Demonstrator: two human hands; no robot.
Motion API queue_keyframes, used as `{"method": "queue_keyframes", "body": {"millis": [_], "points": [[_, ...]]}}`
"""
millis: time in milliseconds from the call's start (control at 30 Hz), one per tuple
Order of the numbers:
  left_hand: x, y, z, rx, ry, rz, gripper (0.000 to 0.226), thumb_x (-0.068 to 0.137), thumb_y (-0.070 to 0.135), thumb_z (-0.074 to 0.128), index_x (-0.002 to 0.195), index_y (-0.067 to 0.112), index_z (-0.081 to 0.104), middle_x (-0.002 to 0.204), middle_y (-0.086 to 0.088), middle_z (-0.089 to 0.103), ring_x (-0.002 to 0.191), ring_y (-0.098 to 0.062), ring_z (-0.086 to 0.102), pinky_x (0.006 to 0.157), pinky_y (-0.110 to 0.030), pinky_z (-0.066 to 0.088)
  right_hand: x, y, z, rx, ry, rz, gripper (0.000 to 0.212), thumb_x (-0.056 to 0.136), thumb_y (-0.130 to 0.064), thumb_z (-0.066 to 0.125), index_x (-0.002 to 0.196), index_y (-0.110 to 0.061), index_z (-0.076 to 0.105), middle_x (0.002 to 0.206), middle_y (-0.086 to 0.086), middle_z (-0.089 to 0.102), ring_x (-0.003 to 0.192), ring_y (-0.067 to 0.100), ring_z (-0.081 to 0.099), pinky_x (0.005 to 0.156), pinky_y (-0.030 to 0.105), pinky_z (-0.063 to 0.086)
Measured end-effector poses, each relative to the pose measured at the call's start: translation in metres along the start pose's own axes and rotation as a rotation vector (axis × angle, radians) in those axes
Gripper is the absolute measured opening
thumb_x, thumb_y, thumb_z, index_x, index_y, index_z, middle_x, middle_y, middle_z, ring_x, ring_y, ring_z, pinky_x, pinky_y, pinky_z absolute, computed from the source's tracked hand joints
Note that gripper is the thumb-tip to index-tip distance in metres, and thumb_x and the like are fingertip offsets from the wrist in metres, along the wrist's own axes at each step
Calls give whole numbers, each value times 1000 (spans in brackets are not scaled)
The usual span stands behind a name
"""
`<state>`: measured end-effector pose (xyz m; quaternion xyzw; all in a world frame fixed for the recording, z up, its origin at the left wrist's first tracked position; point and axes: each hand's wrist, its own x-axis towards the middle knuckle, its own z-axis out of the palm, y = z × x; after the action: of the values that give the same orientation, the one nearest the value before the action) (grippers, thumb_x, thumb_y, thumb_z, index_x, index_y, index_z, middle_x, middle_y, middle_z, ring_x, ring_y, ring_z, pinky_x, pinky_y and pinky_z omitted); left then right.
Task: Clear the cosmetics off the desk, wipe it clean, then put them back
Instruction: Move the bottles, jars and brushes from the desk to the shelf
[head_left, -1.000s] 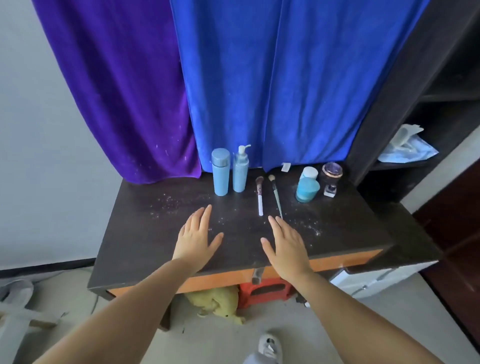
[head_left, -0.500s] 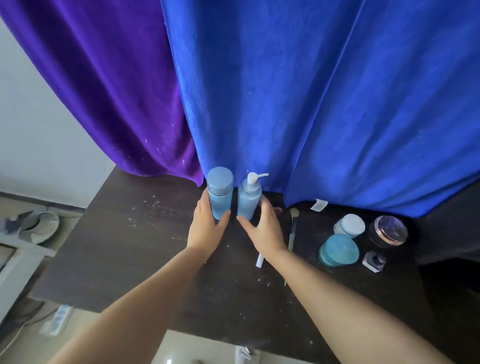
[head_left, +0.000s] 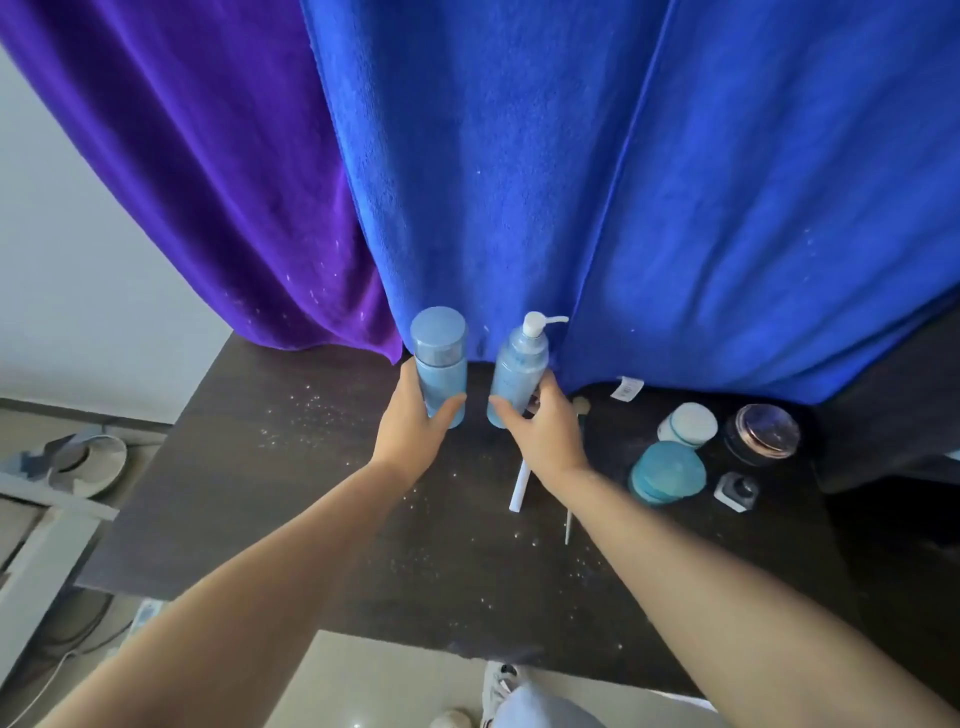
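Note:
On the dark desk (head_left: 291, 499), speckled with white crumbs, my left hand (head_left: 410, 431) grips a light blue capped bottle (head_left: 440, 358) round its lower half. My right hand (head_left: 540, 431) grips a light blue pump bottle (head_left: 519, 369) beside it. Both bottles stand upright at the back, against the blue cloth. Two makeup brushes lie partly under my right hand: a white handle (head_left: 521, 488) and a thin one (head_left: 568, 527). To the right sit a teal-lidded jar (head_left: 667, 472), a white-lidded jar (head_left: 688, 425), a dark round jar (head_left: 763, 434) and a small square bottle (head_left: 736, 491).
A purple cloth (head_left: 208, 182) and a blue cloth (head_left: 623, 182) hang behind the desk, their hems touching its back edge. A white tag (head_left: 627, 387) hangs from the blue cloth. Floor clutter (head_left: 78, 462) lies left of the desk. My shoe (head_left: 501, 680) shows below its front edge.
From flat on the desk front, both hands reached back to the two blue bottles and closed round them. My view moved closer.

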<state>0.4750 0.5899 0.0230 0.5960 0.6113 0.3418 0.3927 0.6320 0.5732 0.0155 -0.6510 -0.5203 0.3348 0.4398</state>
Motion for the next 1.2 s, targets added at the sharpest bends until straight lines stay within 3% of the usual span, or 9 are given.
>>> {"method": "queue_keyframes", "body": {"millis": [67, 167, 300, 400, 500, 633, 767, 933, 1200], "points": [[-7, 18, -3, 16, -27, 68, 45, 82, 29, 63, 118, 26, 37, 115, 4, 57, 103, -20, 58, 90, -46, 47, -10, -13, -19, 15, 34, -17, 37, 77, -25, 73, 107, -22, 52, 97, -1, 65, 94, 20, 63, 85, 36, 52], [-18, 52, -2, 22, -66, 195, 44, 83, 28, 64, 118, 24, 37, 113, 4, 56, 101, -21, 58, 88, -45, 48, -32, -32, -55, 32, 138, -41, 35, 78, -25, 73, 105, -26, 50, 94, -3, 65, 90, 18, 64, 80, 24, 52], [-42, 104, 18, 1, -133, 356, 45, 84, 27, 64, 120, 21, 38, 109, 6, 55, 98, -21, 56, 85, -40, 47, -67, -50, -117, 41, 310, -36, 43, 76, -28, 73, 113, -19, 52, 104, 2, 67, 97, 20, 63, 88, 38, 51], [-66, 145, 45, -15, -242, 461, 42, 83, 28, 64, 116, 22, 38, 105, 5, 58, 98, -23, 57, 86, -42, 47, -97, -64, -175, -18, 434, -48, 41, 77, -27, 73, 113, -18, 53, 99, -1, 65, 95, 20, 62, 86, 38, 51], [-91, 190, 79, -48, -358, 579, 43, 80, 34, 64, 114, 24, 39, 108, 6, 59, 99, -21, 57, 87, -45, 47, -129, -73, -235, -38, 546, -85, 41, 80, -23, 71, 115, -20, 51, 103, -1, 65, 96, 17, 61, 85, 33, 51], [-135, 252, 127, -147, -487, 717, 45, 84, 28, 64, 121, 22, 40, 107, 16, 56, 98, -14, 56, 89, -41, 47, -167, -78, -309, -60, 675, -90, 42, 83, -21, 69, 120, -17, 50, 104, -5, 61, 94, 13, 60, 78, 19, 45], [-168, 310, 179, -240, -583, 804, 45, 84, 26, 64, 121, 25, 38, 114, 11, 56, 105, -11, 56, 92, -37, 47, -183, -75, -385, -155, 776, -79, 44, 82, -27, 69, 120, -16, 50, 108, 0, 62, 98, 17, 60, 84, 29, 49], [-178, 384, 252, -276, -560, 852, 44, 85, 26, 63, 121, 23, 37, 117, 5, 55, 104, -11, 55, 91, -36, 48, -157, -67, -480, -244, 830, -125, 41, 82, -30, 69, 116, -13, 52, 105, 3, 63, 94, 19, 61, 83, 35, 51], [-137, 458, 341, -210, -309, 728, 55, 83, 31, 65, 128, 18, 35, 125, -2, 54, 111, -17, 54, 92, -41, 48, -75, -49, -581, -283, 720, -182, 45, 83, -35, 67, 118, -14, 50, 106, 0, 62, 92, 14, 59, 77, 28, 47]]}}
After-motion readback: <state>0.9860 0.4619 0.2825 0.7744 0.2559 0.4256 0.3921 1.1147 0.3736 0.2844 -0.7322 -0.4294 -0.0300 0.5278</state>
